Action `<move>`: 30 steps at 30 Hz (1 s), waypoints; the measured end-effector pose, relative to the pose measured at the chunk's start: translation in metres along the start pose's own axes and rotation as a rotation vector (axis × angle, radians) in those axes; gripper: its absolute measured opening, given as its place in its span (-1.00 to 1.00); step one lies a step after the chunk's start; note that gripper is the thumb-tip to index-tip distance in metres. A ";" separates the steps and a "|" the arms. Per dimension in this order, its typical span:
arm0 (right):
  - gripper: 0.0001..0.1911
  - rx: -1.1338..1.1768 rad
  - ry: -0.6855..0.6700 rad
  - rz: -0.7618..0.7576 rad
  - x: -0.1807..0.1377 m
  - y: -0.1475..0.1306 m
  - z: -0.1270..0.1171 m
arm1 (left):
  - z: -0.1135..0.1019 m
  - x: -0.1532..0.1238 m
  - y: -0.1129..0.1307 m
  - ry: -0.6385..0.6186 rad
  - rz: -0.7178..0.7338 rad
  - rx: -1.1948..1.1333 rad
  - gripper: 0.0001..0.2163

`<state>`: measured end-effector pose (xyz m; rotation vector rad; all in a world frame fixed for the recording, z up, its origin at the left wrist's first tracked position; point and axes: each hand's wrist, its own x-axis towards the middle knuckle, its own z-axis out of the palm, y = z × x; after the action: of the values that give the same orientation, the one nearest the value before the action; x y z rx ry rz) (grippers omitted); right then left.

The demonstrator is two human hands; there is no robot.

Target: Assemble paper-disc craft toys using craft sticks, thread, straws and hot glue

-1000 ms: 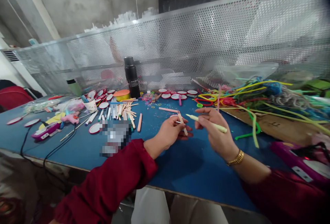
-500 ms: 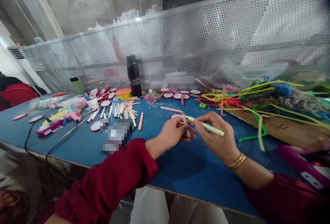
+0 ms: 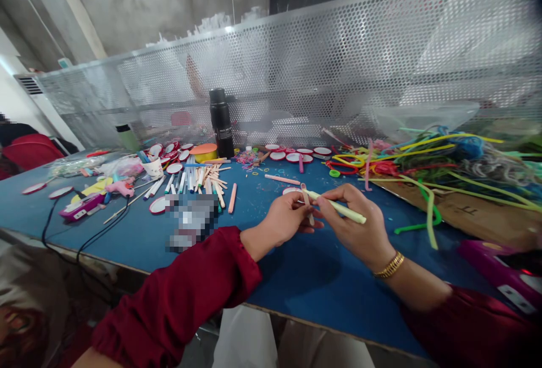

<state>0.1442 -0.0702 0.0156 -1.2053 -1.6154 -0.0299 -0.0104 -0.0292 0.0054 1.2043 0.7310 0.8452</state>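
Stick (image 3: pixel 306 199) in left grip (image 3: pixel 285 218), marker (image 3: pixel 345 210) in right grip (image 3: pixel 359 230); blue tabletop (image 3: pixel 313 283) stretches between them and near edge (image 3: pixel 322 326).

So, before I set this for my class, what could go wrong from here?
The pale yellow marker in the right hand points at the thin stick, close to the left hand's fingers, so a slip might ink them.

The stick is narrow and held up off the table, so it could twist under pressure.

Dark cables trail over the table's front edge; a snag might drag things off.
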 end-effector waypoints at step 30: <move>-0.81 -0.032 0.029 -0.022 -0.001 -0.001 0.000 | 0.001 -0.001 0.001 0.006 0.009 -0.004 -0.79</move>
<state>0.1431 -0.0711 0.0156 -1.2062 -1.6089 -0.0871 -0.0106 -0.0301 0.0070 1.2028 0.7288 0.8576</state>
